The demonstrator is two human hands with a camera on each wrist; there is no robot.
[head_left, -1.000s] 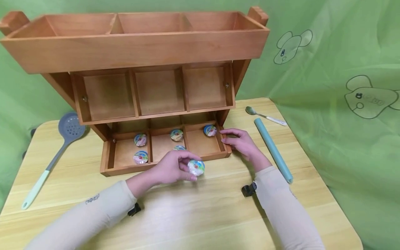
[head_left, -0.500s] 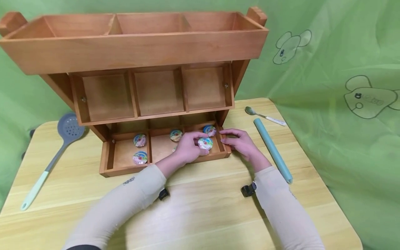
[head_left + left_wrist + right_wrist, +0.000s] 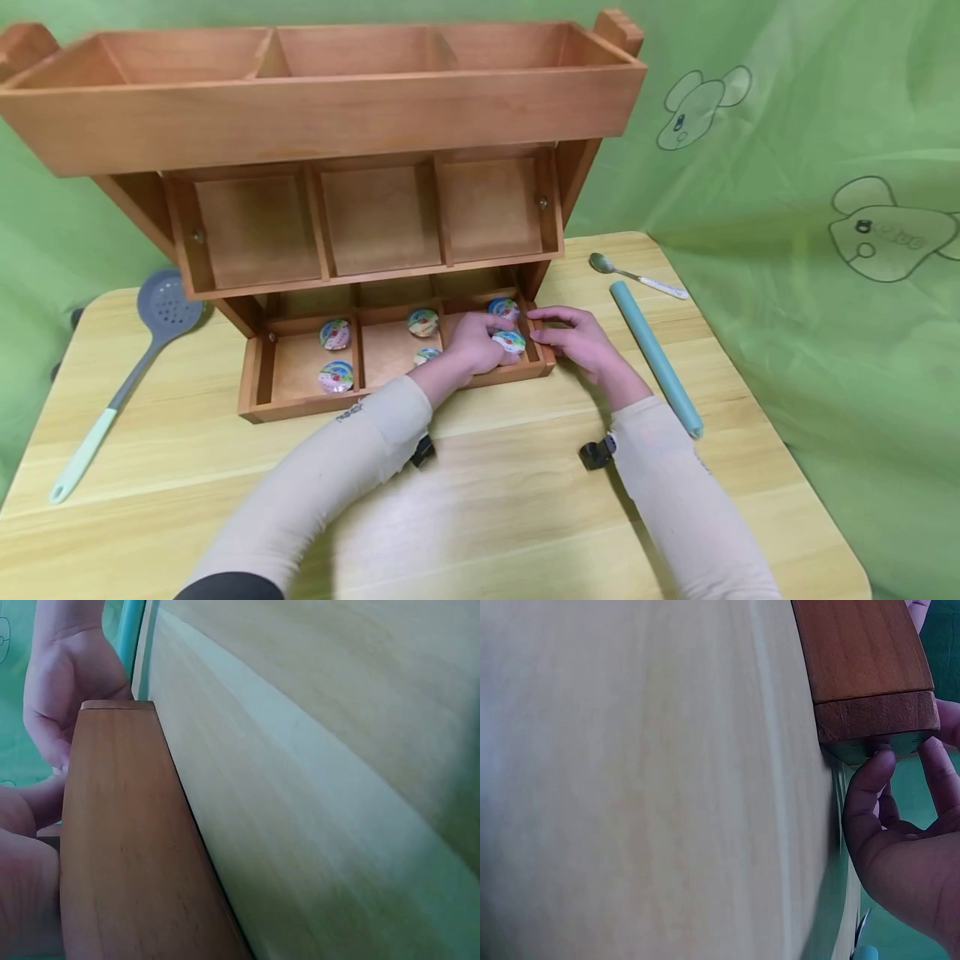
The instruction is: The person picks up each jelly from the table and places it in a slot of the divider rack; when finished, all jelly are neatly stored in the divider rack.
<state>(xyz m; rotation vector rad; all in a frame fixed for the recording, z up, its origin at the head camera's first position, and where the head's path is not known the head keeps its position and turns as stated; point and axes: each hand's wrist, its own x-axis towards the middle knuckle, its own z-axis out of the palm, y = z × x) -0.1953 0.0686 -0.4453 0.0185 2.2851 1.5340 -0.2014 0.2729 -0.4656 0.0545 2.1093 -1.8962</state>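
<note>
In the head view my left hand [image 3: 477, 343] holds a small jelly cup [image 3: 509, 342] with a printed film lid, low in the right compartment of the wooden rack's bottom tray [image 3: 315, 408]. Just behind it sits another jelly cup [image 3: 503, 308]. My right hand [image 3: 581, 340] grips the tray's right end; in the right wrist view its thumb [image 3: 877, 776] presses against the end face. More cups stand in the tray: a pink-lidded one [image 3: 335, 334] and another [image 3: 336, 377] at left, two in the middle, the front one [image 3: 427, 356] partly hidden by my left hand.
The rack's middle tier [image 3: 378, 221] and top tier [image 3: 322, 117] overhang the bottom tray. A slotted skimmer [image 3: 169, 308] lies left of the rack. A spoon [image 3: 637, 277] and a teal rod [image 3: 656, 358] lie to the right, near a green curtain [image 3: 780, 167].
My left hand has carried the jelly cup from in front of the tray rightward and back, then down into the right compartment. My right hand has stayed at the tray's end.
</note>
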